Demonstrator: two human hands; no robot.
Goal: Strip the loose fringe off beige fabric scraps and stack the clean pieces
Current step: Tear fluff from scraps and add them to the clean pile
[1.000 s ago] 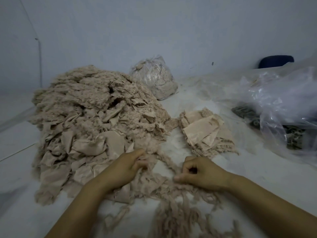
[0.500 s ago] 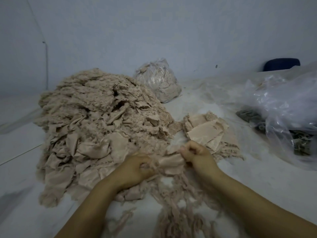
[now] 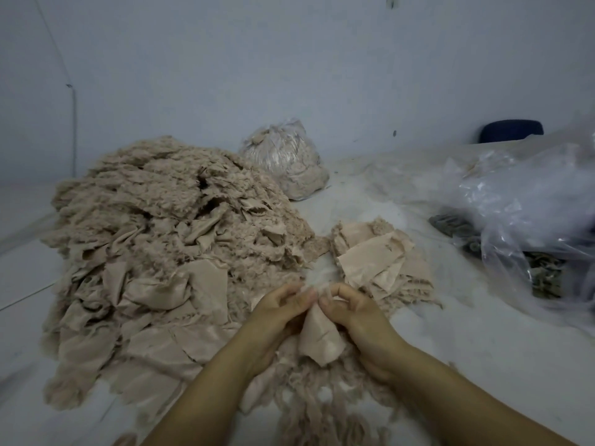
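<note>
Beige scrap now lifted off fringe litter, pinched at top edge by both hands, left and right; previously flat on floor. Stripping underway; stack just beyond, pile left.

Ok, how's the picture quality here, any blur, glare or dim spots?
Head view: dim, bluish, soft light; both hands, left hand and right hand, and the scrap they pinch look slightly motion-blurred; glare streaks on the clear plastic bag; wide-angle bending at the edges.
</note>
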